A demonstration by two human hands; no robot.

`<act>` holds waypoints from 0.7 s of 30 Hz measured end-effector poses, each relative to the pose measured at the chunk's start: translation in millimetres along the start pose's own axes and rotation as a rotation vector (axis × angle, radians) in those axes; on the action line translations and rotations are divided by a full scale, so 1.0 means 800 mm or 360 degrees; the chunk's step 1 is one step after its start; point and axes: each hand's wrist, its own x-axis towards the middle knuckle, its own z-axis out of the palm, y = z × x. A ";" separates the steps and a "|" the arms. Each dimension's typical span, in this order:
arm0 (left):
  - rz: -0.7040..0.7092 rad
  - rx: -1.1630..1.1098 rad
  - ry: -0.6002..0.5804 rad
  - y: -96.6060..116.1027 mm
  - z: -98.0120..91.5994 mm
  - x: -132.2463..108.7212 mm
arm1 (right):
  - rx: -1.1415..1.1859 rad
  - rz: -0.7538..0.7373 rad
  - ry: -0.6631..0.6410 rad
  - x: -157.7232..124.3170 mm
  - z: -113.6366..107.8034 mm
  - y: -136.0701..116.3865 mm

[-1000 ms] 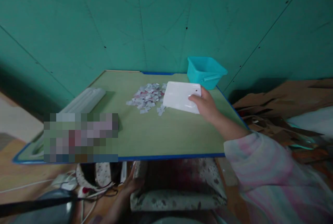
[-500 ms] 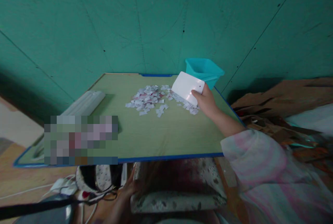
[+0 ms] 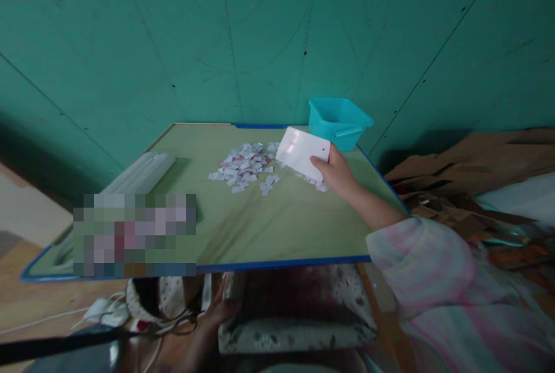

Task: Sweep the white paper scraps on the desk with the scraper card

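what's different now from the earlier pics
The right hand swung the white panel right, bringing a smaller heap of paper scraps into view, then back left, covering part of it again. The panel's left end sits higher than at first. Nothing was let go; the larger heap and turquoise basket stayed put.

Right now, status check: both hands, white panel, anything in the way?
Right hand gripping white panel, partly hiding right-side paper scraps. Left hand low, at spotted cloth, grip unclear. Teal bin just beyond panel; possible obstacle on far side.
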 end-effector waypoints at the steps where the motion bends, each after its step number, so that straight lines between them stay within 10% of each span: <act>1: -0.0031 -0.0091 -0.0006 0.000 0.002 0.000 | -0.0031 -0.0003 0.0026 0.000 -0.001 0.000; 21: -0.0032 -0.0236 0.0138 -0.002 0.014 -0.006 | -0.0198 -0.0023 0.0089 0.004 -0.001 -0.002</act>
